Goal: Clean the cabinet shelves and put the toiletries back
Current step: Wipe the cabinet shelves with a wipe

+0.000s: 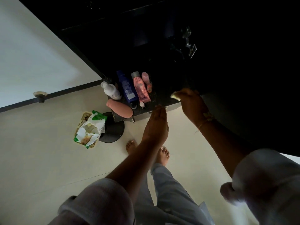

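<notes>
At the counter edge, wiping near bottles.
Cloth gripped in right hand, left hand straight-fingered; risk of sweeping the lying peach bottle off the corner.

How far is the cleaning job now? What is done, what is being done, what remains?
Done: the toiletries, such as the blue bottle and the lying peach bottle, are gathered at one end of the dark shelf. In hand: the right hand holds a pale cloth on the bare part; the left hand, fingers straight, is at the front edge. Left: probably wiping under the bottles and arranging them.
</notes>
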`<state>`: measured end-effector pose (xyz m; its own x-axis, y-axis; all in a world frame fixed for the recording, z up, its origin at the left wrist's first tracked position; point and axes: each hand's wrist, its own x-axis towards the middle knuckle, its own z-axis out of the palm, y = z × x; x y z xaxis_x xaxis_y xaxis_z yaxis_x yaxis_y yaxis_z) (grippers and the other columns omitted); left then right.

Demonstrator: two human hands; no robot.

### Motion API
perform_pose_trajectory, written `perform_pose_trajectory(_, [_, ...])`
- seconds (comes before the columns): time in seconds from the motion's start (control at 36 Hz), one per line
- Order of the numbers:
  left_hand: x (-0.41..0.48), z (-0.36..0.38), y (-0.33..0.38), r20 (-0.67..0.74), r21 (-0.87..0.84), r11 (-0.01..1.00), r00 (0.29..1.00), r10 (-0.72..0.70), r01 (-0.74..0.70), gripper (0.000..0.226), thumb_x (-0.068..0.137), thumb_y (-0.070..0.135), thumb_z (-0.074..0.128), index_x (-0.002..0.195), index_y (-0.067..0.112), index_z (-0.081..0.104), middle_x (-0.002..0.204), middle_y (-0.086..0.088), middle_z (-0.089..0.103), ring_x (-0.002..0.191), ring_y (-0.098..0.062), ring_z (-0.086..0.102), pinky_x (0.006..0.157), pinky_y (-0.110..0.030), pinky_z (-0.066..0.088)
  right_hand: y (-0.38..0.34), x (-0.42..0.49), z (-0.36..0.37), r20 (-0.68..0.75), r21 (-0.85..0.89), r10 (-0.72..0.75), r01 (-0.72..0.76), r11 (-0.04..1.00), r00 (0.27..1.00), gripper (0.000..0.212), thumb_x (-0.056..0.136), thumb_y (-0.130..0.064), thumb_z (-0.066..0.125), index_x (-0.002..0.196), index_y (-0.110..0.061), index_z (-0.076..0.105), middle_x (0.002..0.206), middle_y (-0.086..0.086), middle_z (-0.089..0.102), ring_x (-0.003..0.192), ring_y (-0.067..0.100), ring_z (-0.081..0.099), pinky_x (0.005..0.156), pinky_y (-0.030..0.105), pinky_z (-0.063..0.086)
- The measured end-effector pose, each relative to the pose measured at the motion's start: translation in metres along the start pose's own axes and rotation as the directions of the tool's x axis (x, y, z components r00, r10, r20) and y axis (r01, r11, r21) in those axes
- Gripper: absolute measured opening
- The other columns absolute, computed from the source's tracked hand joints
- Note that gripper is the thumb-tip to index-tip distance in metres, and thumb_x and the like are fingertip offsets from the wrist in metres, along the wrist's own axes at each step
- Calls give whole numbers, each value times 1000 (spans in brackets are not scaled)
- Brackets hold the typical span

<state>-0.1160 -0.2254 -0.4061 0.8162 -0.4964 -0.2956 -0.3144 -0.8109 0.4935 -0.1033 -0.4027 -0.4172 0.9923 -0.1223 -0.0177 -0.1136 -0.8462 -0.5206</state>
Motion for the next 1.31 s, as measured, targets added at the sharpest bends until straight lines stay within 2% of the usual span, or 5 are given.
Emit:
perform_pose_trajectory(0.22, [29,-10,9,17,1,1000,1000,0,0,68,93,2,51,152,5,18,157,-15,23,147,-26,16,120,-35,19,-14,4,-1,311,-98,-77,113,989,947,31,85,0,60,111,-12,72,118,8,65,109,26,62,91,33,51])
perform_pose_trajectory(0.5, [45,-18,11,200,176,984,979,-38,2,73,92,9,58,150,-1,15,157,-18,19,147,-30,16,120,-35,17,0,79,-16,-48,-247,16,-27,969,999,7,91,-30,60,89,-23,60,84,-8,60,77,4,58,68,21,43])
perform_pose_trajectory(0.67, [46,-17,10,241,214,977,970,-43,-10,77,93,7,58,151,-2,8,160,-18,8,148,-29,7,121,-33,10,1,135,-1,-23,-364,-15,6,931,1000,33,97,-9,39,125,-9,58,135,17,48,123,37,46,98,46,42])
perform_pose_trajectory(0.97, [47,-19,10,294,237,971,955,-47,-25,79,92,7,58,150,-3,5,160,-20,2,148,-31,2,120,-34,7,11,111,16,-32,-288,44,-52,956,998,28,103,-27,40,117,-13,60,114,7,51,93,14,50,77,25,39])
perform_pose_trajectory(1.31, [44,-25,20,321,280,960,945,-69,-25,79,95,9,55,150,-4,1,159,-21,-3,148,-32,-3,119,-34,1,5,-25,24,9,-23,170,-170,985,985,27,98,-33,45,113,-22,64,119,4,59,110,22,56,97,36,47])
